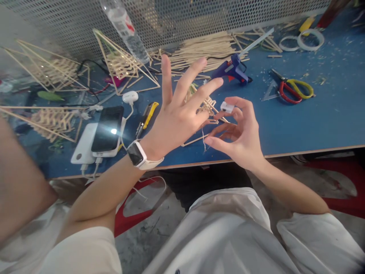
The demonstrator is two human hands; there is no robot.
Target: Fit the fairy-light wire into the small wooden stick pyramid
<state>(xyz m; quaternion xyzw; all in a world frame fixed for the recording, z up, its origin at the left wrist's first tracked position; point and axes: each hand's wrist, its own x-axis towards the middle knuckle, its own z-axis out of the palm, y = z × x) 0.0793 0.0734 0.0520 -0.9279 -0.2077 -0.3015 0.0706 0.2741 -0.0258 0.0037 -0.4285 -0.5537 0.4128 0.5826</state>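
Note:
My left hand point(176, 118), with a white smartwatch on its wrist, hovers over the blue table point(313, 114) with fingers spread wide and nothing in its grasp. Its lower fingers reach a small model of thin wooden sticks point(207, 104), mostly hidden behind the hand. My right hand point(239, 133) is just to the right, fingers curled and thumb apart. Its fingertips touch the model's sticks, and a small white piece point(226, 107) sits at the index fingertip. A thin thread hangs between the hands.
A blue glue gun point(232, 70), red and yellow scissors point(293, 89), tape rolls point(310, 40) and a stick pile point(205, 47) lie behind. To the left are a phone on a power bank point(108, 129), a yellow cutter point(146, 116), a water bottle point(125, 28) and several stick frames point(122, 64).

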